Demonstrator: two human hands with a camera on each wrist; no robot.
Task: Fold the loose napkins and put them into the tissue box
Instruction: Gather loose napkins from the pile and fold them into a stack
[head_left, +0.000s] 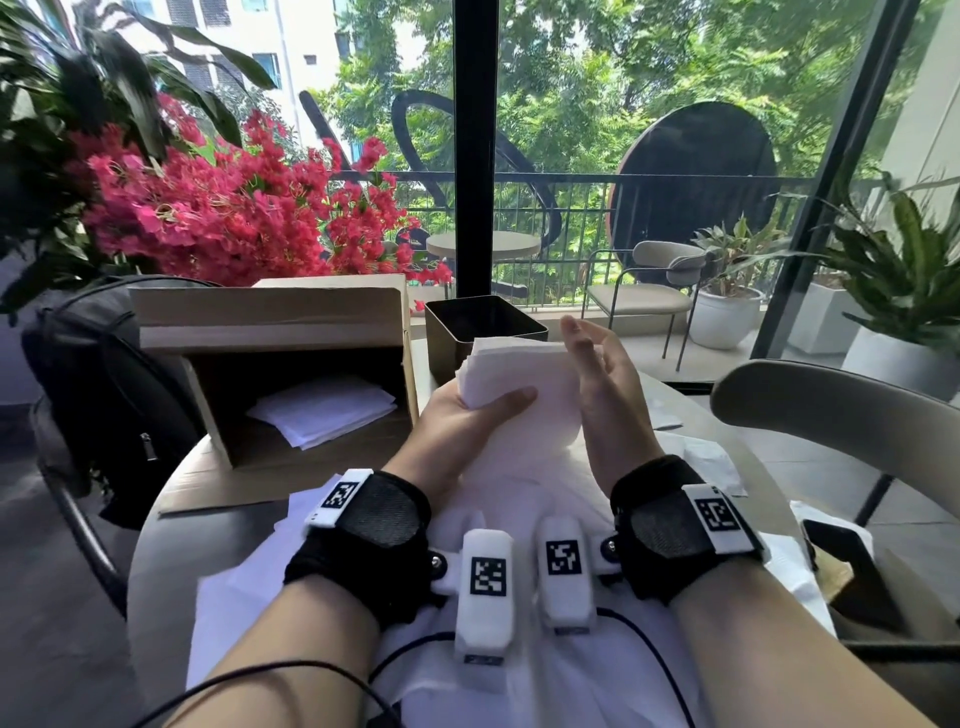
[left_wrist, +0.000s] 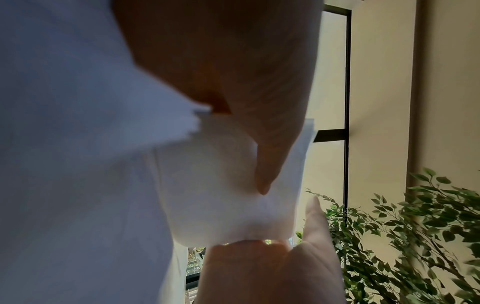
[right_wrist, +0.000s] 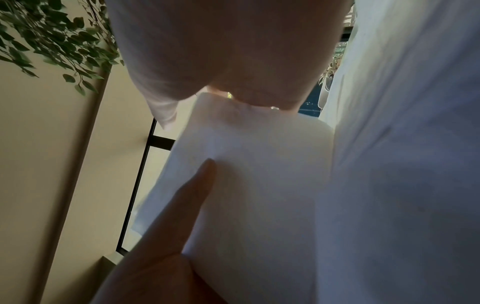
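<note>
My left hand (head_left: 483, 410) grips a thick stack of folded white napkins (head_left: 519, 379) above the table, with the thumb across its top face. My right hand (head_left: 597, 364) stands open with its palm and straight fingers against the stack's right edge. Just behind the stack stands the dark square tissue box (head_left: 483, 322), its top open. Loose unfolded napkins (head_left: 519, 499) lie spread under my wrists. In the left wrist view the thumb (left_wrist: 265, 164) presses on the stack (left_wrist: 228, 205). The stack (right_wrist: 259, 185) fills the middle of the right wrist view.
A cardboard box (head_left: 291, 322) lies on its side at the left with white napkins (head_left: 322, 410) inside. A black backpack (head_left: 104, 389) sits on the chair to the left. More napkins (head_left: 711, 462) and a dark flat object (head_left: 852, 571) lie at the right, beside a grey chair back (head_left: 831, 405).
</note>
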